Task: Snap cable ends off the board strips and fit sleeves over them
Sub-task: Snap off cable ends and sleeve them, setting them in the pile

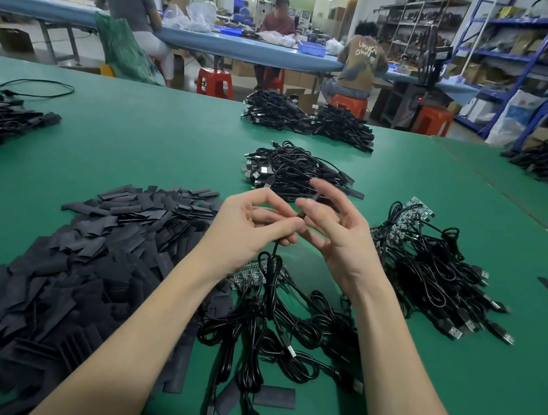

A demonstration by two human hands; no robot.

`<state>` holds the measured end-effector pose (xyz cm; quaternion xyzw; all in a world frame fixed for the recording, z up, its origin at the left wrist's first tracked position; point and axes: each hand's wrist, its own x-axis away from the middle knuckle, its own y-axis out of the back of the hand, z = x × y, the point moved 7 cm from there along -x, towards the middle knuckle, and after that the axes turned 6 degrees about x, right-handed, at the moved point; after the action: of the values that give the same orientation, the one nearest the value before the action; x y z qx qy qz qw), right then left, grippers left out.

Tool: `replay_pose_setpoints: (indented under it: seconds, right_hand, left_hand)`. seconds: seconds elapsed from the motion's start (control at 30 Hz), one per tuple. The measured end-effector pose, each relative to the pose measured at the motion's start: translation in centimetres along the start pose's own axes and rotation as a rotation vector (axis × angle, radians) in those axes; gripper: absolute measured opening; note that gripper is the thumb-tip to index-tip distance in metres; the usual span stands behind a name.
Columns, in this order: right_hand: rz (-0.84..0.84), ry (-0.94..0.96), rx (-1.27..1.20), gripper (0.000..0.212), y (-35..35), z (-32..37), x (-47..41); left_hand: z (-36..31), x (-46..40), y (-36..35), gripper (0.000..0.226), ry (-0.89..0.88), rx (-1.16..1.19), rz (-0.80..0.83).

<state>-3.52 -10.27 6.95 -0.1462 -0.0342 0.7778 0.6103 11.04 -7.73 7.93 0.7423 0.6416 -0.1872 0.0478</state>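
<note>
Black thin cable (272, 262), light, floppy, hangs from left hand (256, 226) pinch at centre. Right hand (335, 232) fingers spread, maybe sliding sleeve (315, 198); blurred. Grip near stiff end. Sleeve pile (68, 268) at 8 o'clock.

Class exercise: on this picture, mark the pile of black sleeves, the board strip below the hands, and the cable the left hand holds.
pile of black sleeves (87, 253): head view, middle of the heap.
board strip (250, 275): head view, its green face beside the left wrist.
cable (275, 249): head view, black cord hanging just under the left hand (249, 232).
</note>
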Motion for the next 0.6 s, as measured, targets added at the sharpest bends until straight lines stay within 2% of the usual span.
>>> replay_pose_setpoints:
  seconds: [0.1,0.23,0.47,0.53,0.6]
  right_hand:
    - [-0.050,0.077,-0.036,0.031,0.0,0.5,-0.1]
    - [-0.084,0.057,-0.078,0.023,0.0,-0.1,0.0]
    - [-0.093,0.048,-0.162,0.025,-0.2,-0.7,-0.2]
    - [-0.077,0.032,-0.134,0.031,-0.5,-0.9,-0.3]
    - [-0.014,-0.057,-0.098,0.045,-1.0,-1.7,-0.3]
  left_hand:
    - [0.1,0.0,0.0,0.013,0.005,0.018,-0.015]
    - [0.3,-0.1,0.1,0.013,-0.014,-0.018,-0.052]
    - [0.6,-0.1,0.5,0.016,-0.040,-0.080,-0.069]
    - [0.6,-0.3,0.7,0.017,-0.029,-0.072,-0.067]
    - [0.7,-0.4,1.1,0.013,-0.018,-0.089,-0.096]
